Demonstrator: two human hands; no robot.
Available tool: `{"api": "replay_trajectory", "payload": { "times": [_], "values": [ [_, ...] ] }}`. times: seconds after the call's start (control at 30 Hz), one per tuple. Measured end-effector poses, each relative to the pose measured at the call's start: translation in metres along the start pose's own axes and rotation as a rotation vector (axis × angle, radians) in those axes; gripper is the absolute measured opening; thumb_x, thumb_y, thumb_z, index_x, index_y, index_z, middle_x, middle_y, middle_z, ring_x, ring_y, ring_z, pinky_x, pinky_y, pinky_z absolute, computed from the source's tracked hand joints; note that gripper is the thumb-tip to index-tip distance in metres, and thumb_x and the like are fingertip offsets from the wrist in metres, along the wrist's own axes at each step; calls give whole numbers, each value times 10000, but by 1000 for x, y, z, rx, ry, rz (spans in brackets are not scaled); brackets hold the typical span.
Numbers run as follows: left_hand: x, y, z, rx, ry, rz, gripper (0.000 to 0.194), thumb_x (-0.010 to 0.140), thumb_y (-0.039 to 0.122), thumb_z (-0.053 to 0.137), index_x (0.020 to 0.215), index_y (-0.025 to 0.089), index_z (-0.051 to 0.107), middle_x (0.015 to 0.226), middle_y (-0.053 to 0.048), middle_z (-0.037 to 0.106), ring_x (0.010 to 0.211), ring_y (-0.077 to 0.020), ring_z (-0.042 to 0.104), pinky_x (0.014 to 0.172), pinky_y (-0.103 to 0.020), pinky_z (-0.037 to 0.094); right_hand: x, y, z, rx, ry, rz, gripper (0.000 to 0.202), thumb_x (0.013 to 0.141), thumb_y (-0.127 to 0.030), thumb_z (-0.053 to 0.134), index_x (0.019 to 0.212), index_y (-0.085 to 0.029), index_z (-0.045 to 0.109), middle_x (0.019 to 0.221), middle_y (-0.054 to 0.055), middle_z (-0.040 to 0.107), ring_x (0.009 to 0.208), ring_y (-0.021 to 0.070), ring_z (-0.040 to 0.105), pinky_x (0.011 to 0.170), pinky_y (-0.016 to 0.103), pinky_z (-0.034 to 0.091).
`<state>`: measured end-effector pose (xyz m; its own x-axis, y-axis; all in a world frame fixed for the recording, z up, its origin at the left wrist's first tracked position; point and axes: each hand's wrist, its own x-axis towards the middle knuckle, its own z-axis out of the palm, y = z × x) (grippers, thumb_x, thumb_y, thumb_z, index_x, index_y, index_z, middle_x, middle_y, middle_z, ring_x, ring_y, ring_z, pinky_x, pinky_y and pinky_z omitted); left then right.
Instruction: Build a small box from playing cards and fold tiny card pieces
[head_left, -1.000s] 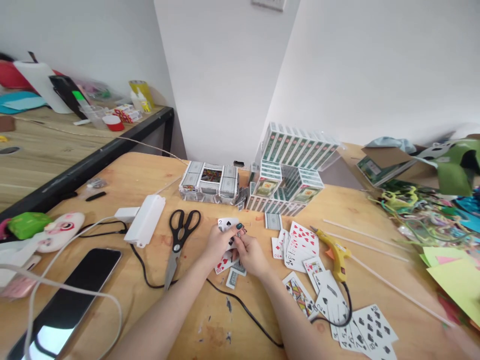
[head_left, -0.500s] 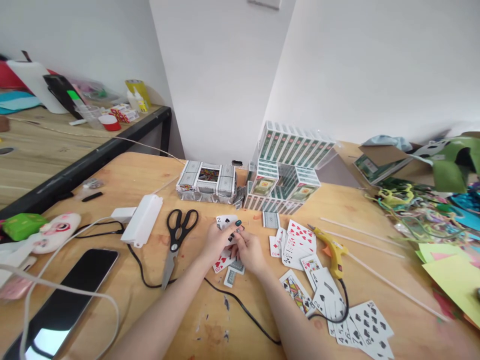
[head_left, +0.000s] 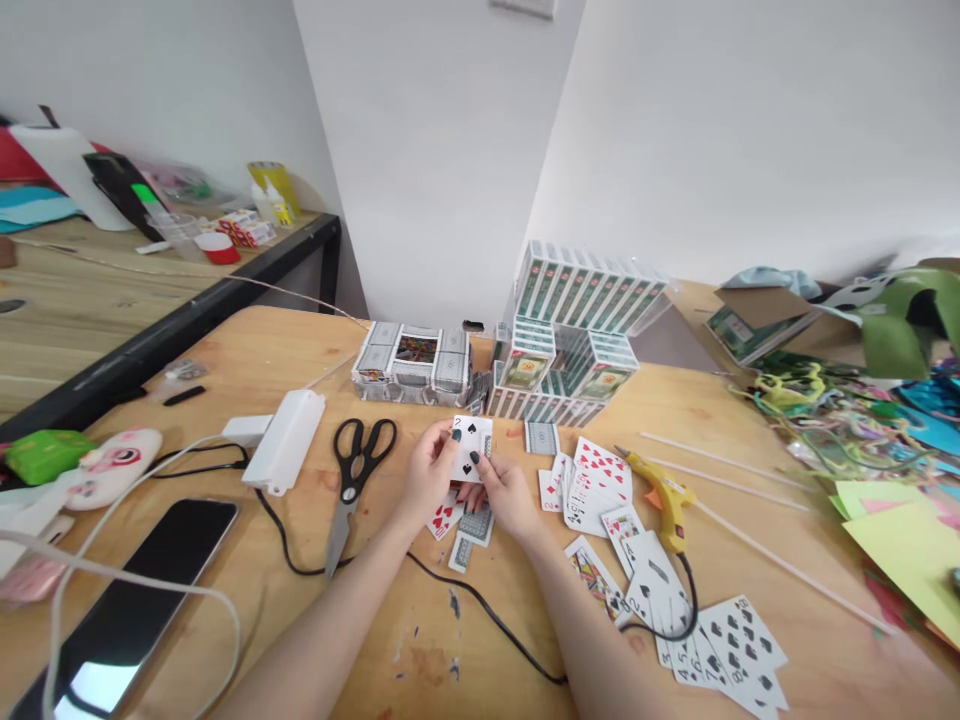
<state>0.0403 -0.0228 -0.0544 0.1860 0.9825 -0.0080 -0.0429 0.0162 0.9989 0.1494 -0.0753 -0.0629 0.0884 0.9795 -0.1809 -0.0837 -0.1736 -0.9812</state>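
Note:
A two of spades playing card (head_left: 466,462) stands tilted up between both hands, its face toward me. My left hand (head_left: 427,468) pinches the card's left edge between thumb and fingers. On the other side my right hand (head_left: 511,496) grips its lower right part, thumb on the face and fingers underneath. The patterned edge of another card shows behind it on the right. Just below the hands, a red-suited card (head_left: 444,518) lies face up beside face-down cards (head_left: 477,526). Scissors (head_left: 349,492) with black handles lie left of my left hand.
Behind the hands stand a card-covered box (head_left: 412,365) and stacked card packs (head_left: 585,290). Right are fanned cards (head_left: 600,480), a yellow glue gun (head_left: 667,495) and white sticks (head_left: 795,580). A black cable (head_left: 487,600) crosses the front; a phone (head_left: 135,610) lies left.
The two of spades has come up and right, turning its face more toward me. My left thumb has shifted to its left edge, and my right hand to its lower right.

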Motion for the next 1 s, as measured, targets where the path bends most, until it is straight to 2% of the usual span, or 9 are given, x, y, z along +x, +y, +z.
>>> {"api": "replay_trajectory", "payload": {
  "times": [0.07,0.13,0.23,0.43,0.63,0.83,1.0],
  "values": [
    [0,-1,0,4,-2,6,281,773,314,511,1008,164,545,785,-16,558,623,-105,523,522,-190,424,1,1,0,5,22,-22,401,771,-597,474,753,-196,468,520,-24,593,366,106,514,367,213,396],
    [1,-3,0,0,-6,8,270,775,308,506,1000,165,546,773,-14,553,609,-104,517,514,-192,425,2,2,-1,36,56,-52,392,759,-554,530,921,-200,485,525,-55,561,362,110,506,363,221,407],
    [1,-6,1,-15,-1,6,250,769,294,509,981,168,553,729,-2,545,575,-100,506,506,-196,426,3,3,-1,100,85,-74,456,767,-506,540,1106,-223,426,529,-79,519,357,114,494,361,232,419],
    [1,-10,3,-94,-13,-38,249,756,297,511,972,182,556,697,23,528,495,-84,480,440,-193,404,2,1,1,158,81,-43,410,798,-423,489,1151,-238,396,513,-82,484,359,115,469,366,235,406],
    [1,-3,2,-117,-38,-75,269,732,280,513,965,164,581,710,8,553,488,-79,470,428,-185,393,0,-3,0,249,114,-19,396,779,-353,509,1148,-253,407,564,-73,498,378,108,477,378,227,401],
    [2,-2,-1,-92,-104,-59,435,746,255,497,1171,184,557,743,-1,577,494,-77,460,437,-187,388,1,-5,-4,272,97,-12,391,769,-374,533,1121,-243,427,580,-64,525,380,104,481,369,225,401],
    [3,-7,-4,-25,-96,2,413,760,258,505,1156,160,566,839,-38,610,575,-94,511,497,-199,426,3,-2,-5,290,88,-65,437,771,-380,560,1160,-249,410,536,-77,516,365,108,484,352,224,405]
  ]
}}
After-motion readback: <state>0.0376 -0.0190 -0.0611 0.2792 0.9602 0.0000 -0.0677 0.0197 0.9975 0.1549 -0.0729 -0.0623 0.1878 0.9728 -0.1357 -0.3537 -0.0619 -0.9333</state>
